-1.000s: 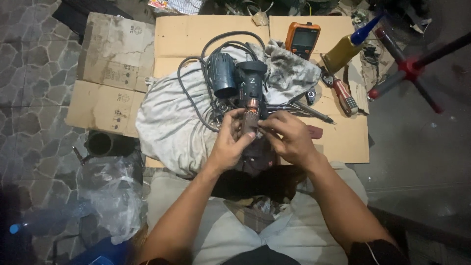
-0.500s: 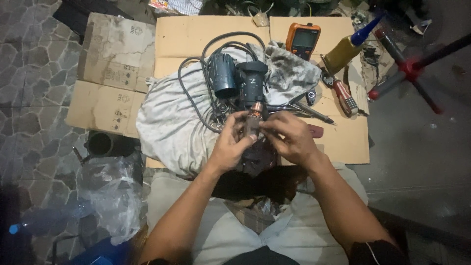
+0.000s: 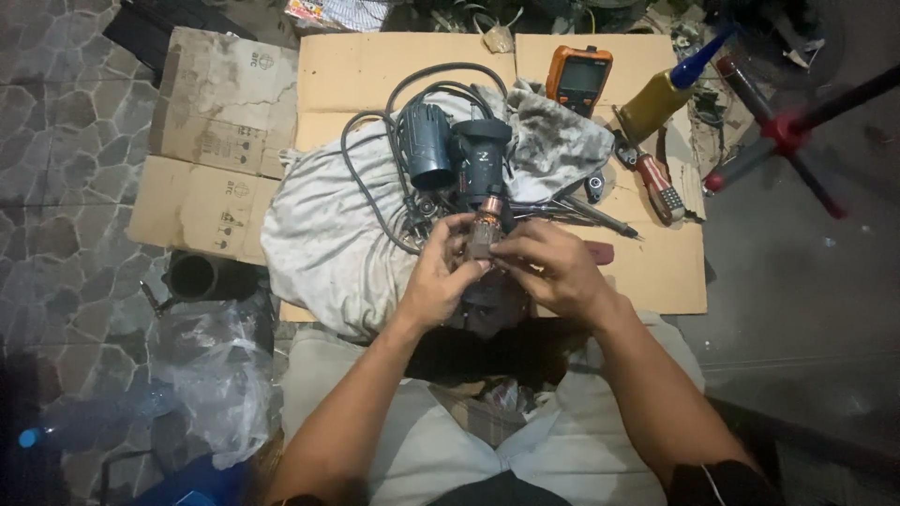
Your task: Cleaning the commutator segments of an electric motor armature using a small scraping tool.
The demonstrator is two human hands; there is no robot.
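Over the near edge of the cardboard (image 3: 656, 272), both hands pinch one motor armature (image 3: 482, 228), copper end up: left hand (image 3: 441, 276) grips its body, right hand (image 3: 548, 267) closes on its side, so it's out of the tool w/ the rest apart. Behind it on the grey cloth (image 3: 319, 234) lie 2 housing pcs (image 3: 459, 159) plus 1 coiled cord; refit looks undone. Far-right corner: 1 orange meter (image 3: 578, 75), 1 yellow bottle (image 3: 661, 94), 1 red-handled pliers (image 3: 656, 183).

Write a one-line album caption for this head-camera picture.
Both hands, left hand and right hand, grip a copper-tipped motor armature above a grey cloth on cardboard.
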